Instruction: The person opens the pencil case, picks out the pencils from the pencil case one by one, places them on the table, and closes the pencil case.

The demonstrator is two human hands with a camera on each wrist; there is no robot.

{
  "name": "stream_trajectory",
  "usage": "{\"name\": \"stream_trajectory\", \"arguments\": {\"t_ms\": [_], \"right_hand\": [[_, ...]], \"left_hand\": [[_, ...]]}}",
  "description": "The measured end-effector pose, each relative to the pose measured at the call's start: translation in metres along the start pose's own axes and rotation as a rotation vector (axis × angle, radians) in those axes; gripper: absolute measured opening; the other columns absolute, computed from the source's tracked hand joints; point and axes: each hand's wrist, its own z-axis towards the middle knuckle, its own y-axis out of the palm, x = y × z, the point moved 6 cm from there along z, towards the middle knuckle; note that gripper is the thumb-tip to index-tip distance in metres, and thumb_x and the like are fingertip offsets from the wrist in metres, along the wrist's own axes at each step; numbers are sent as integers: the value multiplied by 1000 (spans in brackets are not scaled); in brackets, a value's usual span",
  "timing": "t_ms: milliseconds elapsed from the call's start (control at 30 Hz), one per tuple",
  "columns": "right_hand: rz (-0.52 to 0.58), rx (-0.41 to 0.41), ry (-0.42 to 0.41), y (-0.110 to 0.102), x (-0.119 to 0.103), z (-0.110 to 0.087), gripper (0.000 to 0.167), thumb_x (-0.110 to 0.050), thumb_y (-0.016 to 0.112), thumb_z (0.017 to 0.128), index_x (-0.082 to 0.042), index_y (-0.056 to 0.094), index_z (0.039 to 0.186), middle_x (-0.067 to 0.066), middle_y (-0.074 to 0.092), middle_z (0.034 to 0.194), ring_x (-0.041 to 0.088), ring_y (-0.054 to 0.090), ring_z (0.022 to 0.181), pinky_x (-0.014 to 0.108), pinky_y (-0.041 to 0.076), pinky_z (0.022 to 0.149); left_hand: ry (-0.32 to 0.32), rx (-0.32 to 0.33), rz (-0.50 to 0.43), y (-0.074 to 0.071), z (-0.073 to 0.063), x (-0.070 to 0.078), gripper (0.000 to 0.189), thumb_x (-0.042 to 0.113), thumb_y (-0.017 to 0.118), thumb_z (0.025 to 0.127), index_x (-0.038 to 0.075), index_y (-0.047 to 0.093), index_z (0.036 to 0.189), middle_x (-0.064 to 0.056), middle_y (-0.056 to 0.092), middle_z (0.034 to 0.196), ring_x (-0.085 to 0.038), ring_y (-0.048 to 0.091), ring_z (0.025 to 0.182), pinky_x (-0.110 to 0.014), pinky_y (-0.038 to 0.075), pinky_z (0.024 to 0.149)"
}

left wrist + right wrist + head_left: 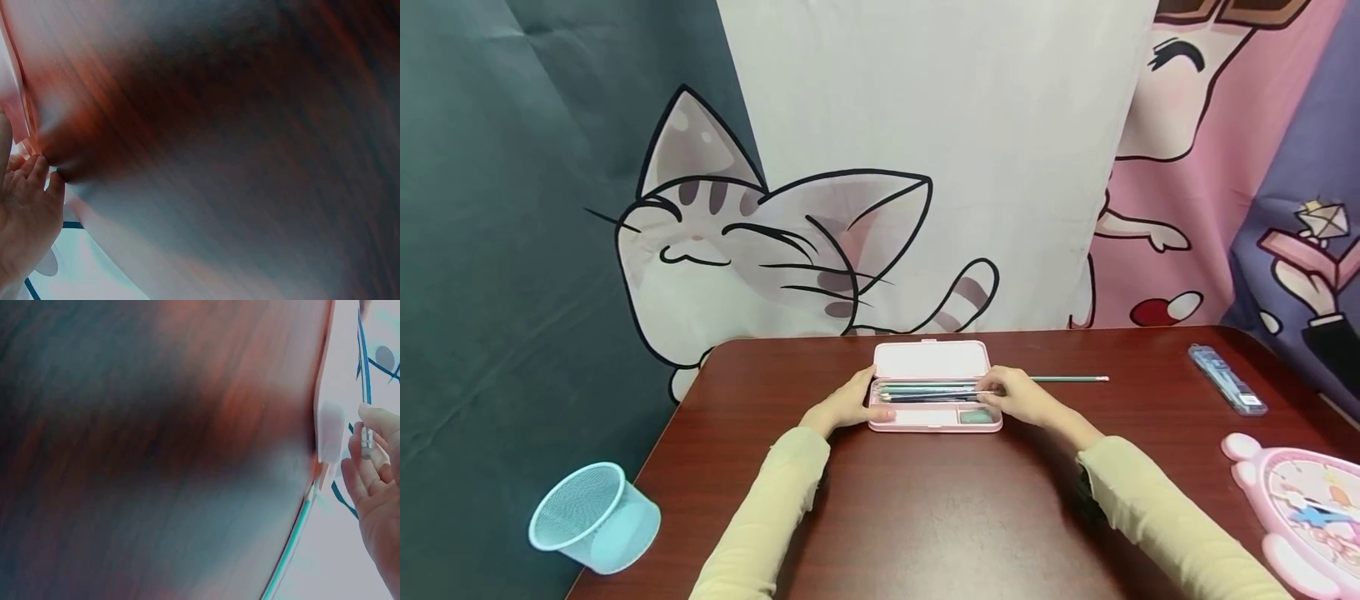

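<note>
A pink pencil case [936,417] lies with its lid [931,360] raised at the back of the table. Several pencils [925,389] lie lengthwise inside it, and a grey-green eraser [975,416] sits in its front right compartment. My left hand [845,406] holds the case by its left end, thumb over the front part and fingers along the side. Between thumb and fingers, my right hand [1018,395] pinches a blue-striped pencil [366,375] near its eraser end, over the right end of the case.
A green pencil [1069,379] lies on the brown table [925,517] right of the case. Farther right are a blue clear-topped box [1227,380] and a pink clock-like toy [1270,492]. A light-blue mesh basket [597,518] stands at the left edge. A cartoon curtain [1030,167] hangs behind.
</note>
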Motion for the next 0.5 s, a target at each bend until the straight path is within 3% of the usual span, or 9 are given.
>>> {"name": "stream_trajectory", "arguments": {"t_ms": [167, 500], "right_hand": [[-13, 119, -41, -16, 3, -6, 8, 1, 68, 77, -1, 67, 84, 6, 63, 78, 8, 55, 71, 25, 48, 64], [-51, 159, 78, -63, 20, -25, 5, -1, 66, 80, -3, 67, 84, 3, 62, 76, 3, 50, 67, 20, 43, 61]], "left_hand": [[3, 7, -3, 0, 0, 0, 100, 45, 71, 75, 3, 14, 146, -16, 24, 149, -26, 27, 136, -42, 25, 111], [-17, 0, -5, 1, -1, 0, 98, 46, 69, 76, 5, 14, 146, -14, 23, 149, -27, 26, 136, -44, 25, 110]]}}
